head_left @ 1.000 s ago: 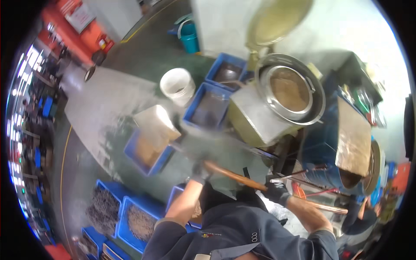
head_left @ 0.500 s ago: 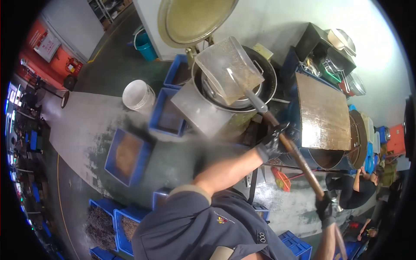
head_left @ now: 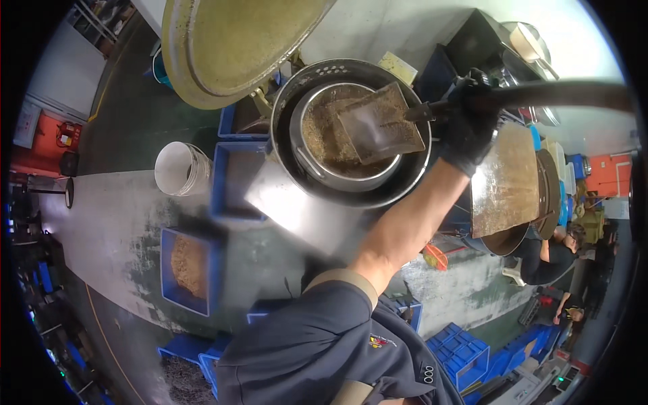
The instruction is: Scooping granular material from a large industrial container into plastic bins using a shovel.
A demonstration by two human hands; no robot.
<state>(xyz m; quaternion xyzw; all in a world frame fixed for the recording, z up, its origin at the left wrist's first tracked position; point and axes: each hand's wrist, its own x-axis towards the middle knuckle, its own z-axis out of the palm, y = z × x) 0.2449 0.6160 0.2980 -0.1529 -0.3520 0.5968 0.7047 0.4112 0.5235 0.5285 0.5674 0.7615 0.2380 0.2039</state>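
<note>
A flat metal shovel [head_left: 379, 133] lies tilted over a round inner pot [head_left: 312, 160] with brown, grainy material [head_left: 322, 127] inside. Whether its blade touches that material I cannot tell. My left hand [head_left: 476, 125], in a black glove, is closed around the shaft close to the blade. From there the shaft runs right, toward the picture's edge. The pot stands inside a larger metal drum [head_left: 395, 197] with a row of holes below its far rim. A big yellowish round lid [head_left: 233, 50] stands raised beside the drum. My right hand is out of the picture.
Left of the drum are a white bucket [head_left: 177, 169], blue bins [head_left: 217, 179] and a blue bin [head_left: 162, 270] of brown material. A board-covered container [head_left: 506, 179] stands to the right. Farther right, a person [head_left: 545, 260] sits low. Stacked blue crates [head_left: 459, 354] are near me.
The shovel has swung round, its shaft now running level to the right, and its blade is lower at the pot. My left hand moved up and right; my right hand left the picture.
</note>
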